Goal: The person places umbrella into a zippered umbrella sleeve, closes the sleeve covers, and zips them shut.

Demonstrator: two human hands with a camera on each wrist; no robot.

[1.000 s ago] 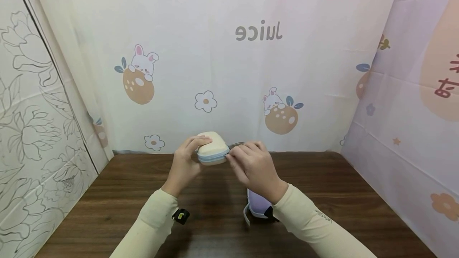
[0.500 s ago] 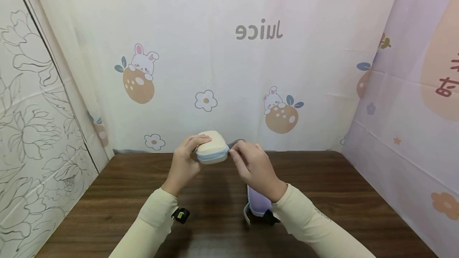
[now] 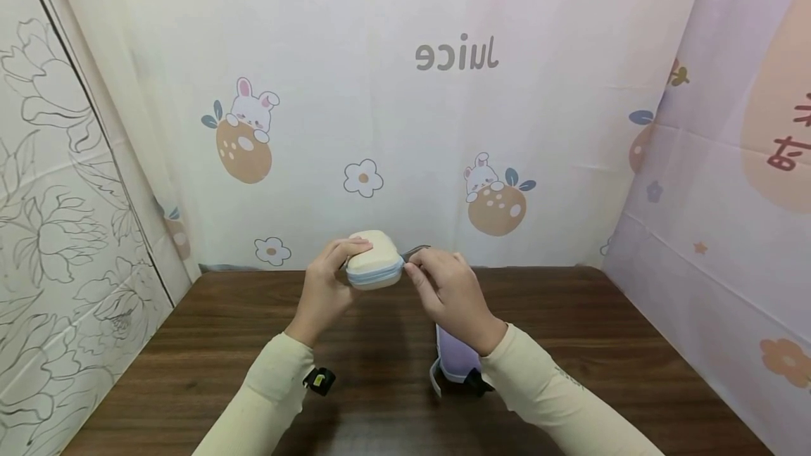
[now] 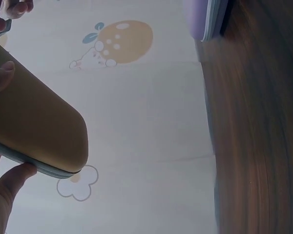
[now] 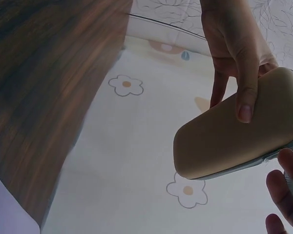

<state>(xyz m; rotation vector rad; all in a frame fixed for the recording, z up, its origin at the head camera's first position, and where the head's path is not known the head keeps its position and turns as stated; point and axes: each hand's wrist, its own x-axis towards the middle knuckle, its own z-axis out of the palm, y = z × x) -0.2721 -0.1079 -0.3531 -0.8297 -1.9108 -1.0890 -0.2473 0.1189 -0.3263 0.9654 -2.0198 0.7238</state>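
In the head view my left hand (image 3: 326,287) grips a cream zippered case (image 3: 374,250) with a light blue zipper band, held up above the table. Its thumb and fingers clasp the case from both sides, as the right wrist view also shows. At the case's right corner, my right hand (image 3: 453,294) pinches with thumb and forefinger at the zipper's end; the small pull is mostly hidden by the fingertips. A grey strap (image 3: 417,250) sticks out behind those fingers. The zipper band looks closed along the visible side.
Below my right wrist, a purple case (image 3: 457,359) with a pale edge and a loose strap (image 3: 435,378) lies on the dark wooden table (image 3: 380,400). Printed curtains (image 3: 317,90) hang behind the table and along both sides.
My right fingers have drawn slightly back from the case's corner and bunched into a tighter pinch. The cream case has shifted only slightly; my left hand keeps its grip.
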